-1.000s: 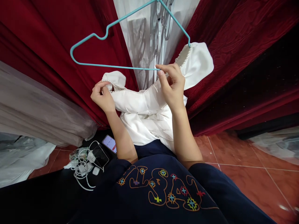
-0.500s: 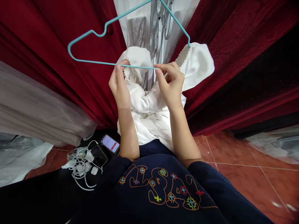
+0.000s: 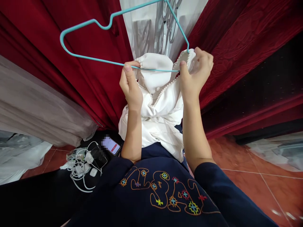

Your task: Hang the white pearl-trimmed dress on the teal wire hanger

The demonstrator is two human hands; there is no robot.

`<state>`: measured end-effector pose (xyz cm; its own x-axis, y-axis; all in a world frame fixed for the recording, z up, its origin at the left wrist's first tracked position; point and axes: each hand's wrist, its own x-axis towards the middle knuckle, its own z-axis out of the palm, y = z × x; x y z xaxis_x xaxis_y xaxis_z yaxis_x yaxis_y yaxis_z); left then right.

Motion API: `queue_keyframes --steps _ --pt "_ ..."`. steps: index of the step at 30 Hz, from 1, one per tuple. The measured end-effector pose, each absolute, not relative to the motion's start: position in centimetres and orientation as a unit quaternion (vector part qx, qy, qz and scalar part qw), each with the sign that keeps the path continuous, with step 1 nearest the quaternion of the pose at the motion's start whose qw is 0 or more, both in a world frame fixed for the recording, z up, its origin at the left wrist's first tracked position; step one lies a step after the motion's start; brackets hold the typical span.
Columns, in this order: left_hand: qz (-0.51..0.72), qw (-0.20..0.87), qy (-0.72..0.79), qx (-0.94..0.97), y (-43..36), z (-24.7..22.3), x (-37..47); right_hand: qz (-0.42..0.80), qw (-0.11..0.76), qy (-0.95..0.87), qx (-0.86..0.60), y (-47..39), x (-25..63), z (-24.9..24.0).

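A light blue hanger (image 3: 94, 59) spans the upper middle of the view. My left hand (image 3: 132, 83) pinches its bottom bar between thumb and fingers, beside the pearl trim of a white garment (image 3: 163, 118). At the right, my right hand (image 3: 197, 74) has its thumb and fingers around the garment's right shoulder part, near the end of the bar. The hanger's right corner sits inside that pearl-edged shoulder. The garment's left shoulder part hangs loose behind the bar, and its lower folds lie on my lap.
Red curtains (image 3: 99, 72) hang on both sides, with a pale curtain (image 3: 35, 101) at the left. A lit phone (image 3: 110, 145), white cables (image 3: 79, 171) and a small white case (image 3: 93, 172) lie on a black surface at lower left. Red floor tiles (image 3: 246, 157) show at right.
My right hand has moved right and up from the bar to the garment's right shoulder. The hanger's left end has shifted left, while my left hand and the garment's left shoulder moved right.
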<state>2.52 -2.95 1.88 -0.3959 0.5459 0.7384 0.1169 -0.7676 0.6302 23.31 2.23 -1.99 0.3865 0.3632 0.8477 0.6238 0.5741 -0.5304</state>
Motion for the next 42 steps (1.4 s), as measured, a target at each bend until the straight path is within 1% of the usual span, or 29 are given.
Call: queue_keyframes --steps 5,7,10,13,15,17,19,21,23,26,28,29,31,35,38,42 --pt "0.782 0.145 0.308 0.522 -2.6 1.7 2.7 -0.027 0.671 -0.557 -0.488 5.6 26.2 -0.9" --pt "0.783 0.151 0.319 0.513 -2.3 1.5 2.7 -0.015 0.675 -0.553 -0.489 6.8 27.8 0.0" --pt "0.775 0.175 0.351 0.496 -1.7 1.1 2.7 -0.024 0.692 -0.494 -0.526 7.8 30.5 0.3" --pt "0.777 0.185 0.346 0.493 -1.2 0.6 2.7 -0.012 0.717 -0.427 -0.551 6.7 32.3 -1.8" --pt "0.781 0.181 0.330 0.499 -1.1 0.3 2.8 -0.007 0.754 -0.390 -0.529 4.6 32.1 -4.3" --pt "0.778 0.182 0.330 0.502 -1.0 0.0 3.0 -0.034 0.794 -0.340 -0.502 2.0 31.1 -6.6" --pt "0.770 0.191 0.347 0.501 -1.0 -0.3 3.2 -0.047 0.802 -0.345 -0.485 -0.5 29.8 -7.6" --pt "0.762 0.200 0.359 0.501 -0.9 -0.6 3.4 -0.055 0.796 -0.392 -0.458 -2.3 28.5 -6.9" --pt "0.759 0.204 0.362 0.500 -0.7 -0.8 3.5 -0.048 0.775 -0.472 -0.418 -3.0 27.2 -4.8" --pt "0.763 0.200 0.353 0.504 -0.3 -1.2 3.8 0.018 0.717 -0.595 -0.362 -2.5 24.7 -1.6" --pt "0.769 0.188 0.332 0.514 0.0 -1.5 3.9 0.066 0.672 -0.649 -0.351 -1.9 22.8 -0.8" --pt "0.771 0.181 0.319 0.521 0.0 -1.6 3.7 0.079 0.657 -0.659 -0.357 -1.6 21.9 -0.7" --pt "0.766 0.172 0.298 0.543 0.0 -2.0 3.2 0.074 0.654 -0.648 -0.382 -1.3 20.7 -0.9" --pt "0.722 0.172 0.294 0.603 0.1 -3.0 0.8 0.004 0.680 -0.598 -0.424 -1.4 20.9 -0.6" --pt "0.705 0.157 0.335 0.605 0.8 -3.9 -2.0 -0.019 0.676 -0.595 -0.434 -1.9 22.2 0.6" --pt "0.731 0.106 0.418 0.528 1.8 -4.6 -6.9 -0.024 0.666 -0.603 -0.438 -2.6 23.0 1.9"
